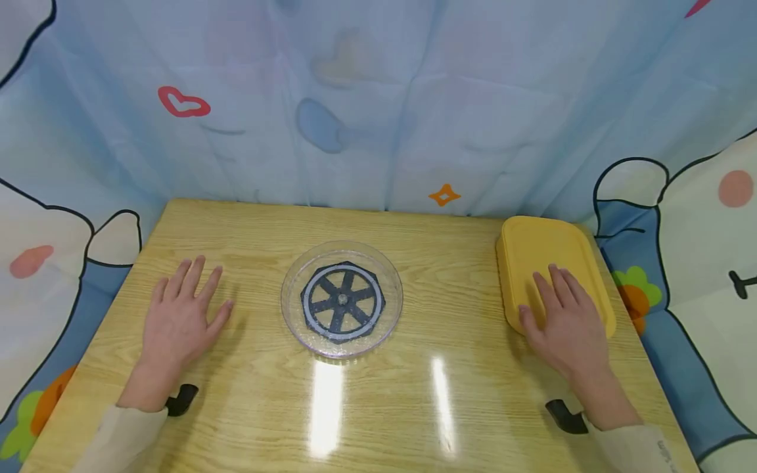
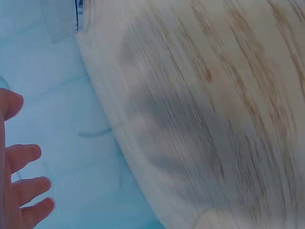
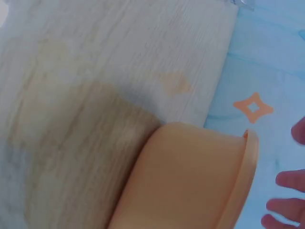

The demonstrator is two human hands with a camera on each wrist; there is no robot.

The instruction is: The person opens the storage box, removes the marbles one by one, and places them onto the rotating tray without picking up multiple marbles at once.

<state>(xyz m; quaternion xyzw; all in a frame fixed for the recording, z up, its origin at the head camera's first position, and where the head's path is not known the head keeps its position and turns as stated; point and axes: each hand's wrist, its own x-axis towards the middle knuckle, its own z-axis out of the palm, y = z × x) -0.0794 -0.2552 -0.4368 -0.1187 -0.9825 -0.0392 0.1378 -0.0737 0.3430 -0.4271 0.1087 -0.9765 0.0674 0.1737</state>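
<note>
My left hand (image 1: 180, 325) is over the left part of the table with its fingers spread and nothing in it. In the left wrist view its fingertips (image 2: 33, 191) show at the left edge, apart from the wood. My right hand (image 1: 568, 328) is over the near part of a yellow lidded box (image 1: 547, 246), fingers extended and holding nothing. The right wrist view shows the box's side wall (image 3: 186, 162) and rim, with the fingertips (image 3: 286, 207) beyond the rim. Between the hands sits a round clear dish (image 1: 290, 328) with a dark spoked wheel-like piece (image 1: 343, 299) inside.
The wooden table (image 1: 248, 394) carries the dish near its middle and the box at the right edge. A light blue patterned curtain (image 1: 378, 131) hangs behind the table's far edge and down both sides. Two bright reflections lie on the near tabletop.
</note>
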